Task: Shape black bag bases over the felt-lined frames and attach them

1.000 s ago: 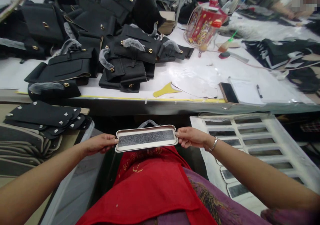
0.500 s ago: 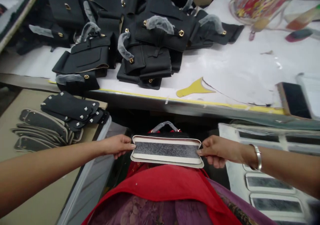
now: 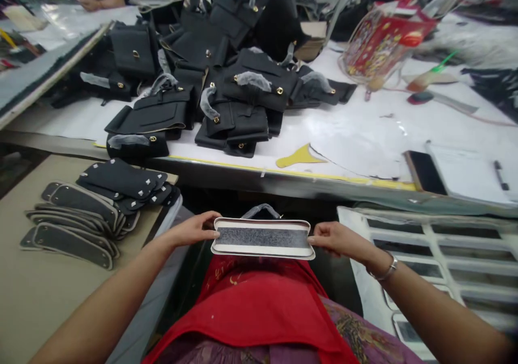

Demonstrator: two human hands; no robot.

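Observation:
Between my two hands, above my lap, is a long handbag panel [image 3: 263, 238] with pale raised edges and a speckled dark-grey strip along its middle. My left hand [image 3: 202, 229] pinches its left end, thumb on the face. At the right end, my right hand [image 3: 329, 238] grips with thumb and bent fingers. Just behind the panel rises a plastic-wrapped bag handle [image 3: 263, 209]; the panel hides most of what lies below it. A red apron [image 3: 259, 304] covers my lap.
Black handbags [image 3: 234, 121] are heaped on the white-covered table [image 3: 343, 132]. A yellow template [image 3: 301, 156] and a phone [image 3: 424, 172] lie near its edge. Dark bag pieces [image 3: 75, 202] are stacked on the left board. Grey-strip panels rest on a white board [image 3: 360, 267]. Another person's hand [image 3: 87, 1] shows far left.
The view has tilted up and shifted, showing more of the table's far side. Both hands still hold the panel's ends, and the left fingers have moved up toward its top corner.

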